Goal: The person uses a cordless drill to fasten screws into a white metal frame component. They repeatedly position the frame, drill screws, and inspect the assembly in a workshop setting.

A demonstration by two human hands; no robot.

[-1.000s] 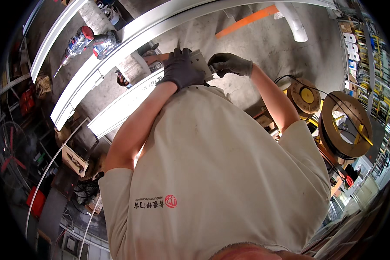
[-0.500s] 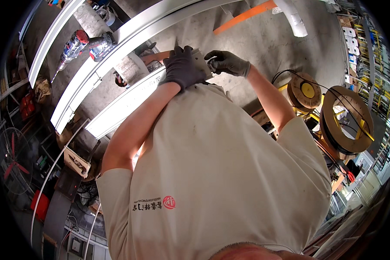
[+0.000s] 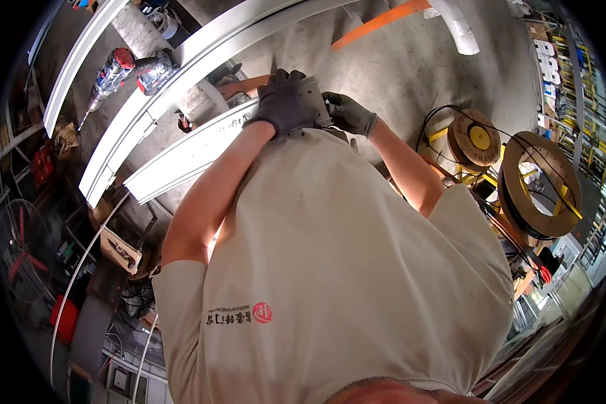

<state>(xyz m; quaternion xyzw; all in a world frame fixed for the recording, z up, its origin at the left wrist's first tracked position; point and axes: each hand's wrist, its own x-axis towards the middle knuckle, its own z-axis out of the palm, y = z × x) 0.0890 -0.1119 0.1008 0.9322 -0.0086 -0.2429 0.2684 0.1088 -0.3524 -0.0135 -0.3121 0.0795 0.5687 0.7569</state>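
My left hand [image 3: 284, 101], in a dark grey glove, is wrapped over a long white metal profile [image 3: 198, 149] near its end. Dark handwriting runs along the profile's bright face, and small holes show in the bare end beyond my fingers. Right at that end is my right hand [image 3: 350, 114], gloved too, its fingers bent together against the profile's end. Whatever lies between those fingers is too small or hidden to make out. Part of the profile passes out of sight behind my left forearm.
Long white profiles [image 3: 118, 151] lie across supports ahead and to the left, with a cordless drill [image 3: 114, 71] beside them. An orange bar [image 3: 380, 25] crosses the far floor. Cable reels [image 3: 508, 195] stand at right; a fan [image 3: 21, 242] stands at far left.
My right hand has come in leftward and slightly down, from just off the profile's end to against it. The profile has shifted slightly left, and its handwriting now shows.
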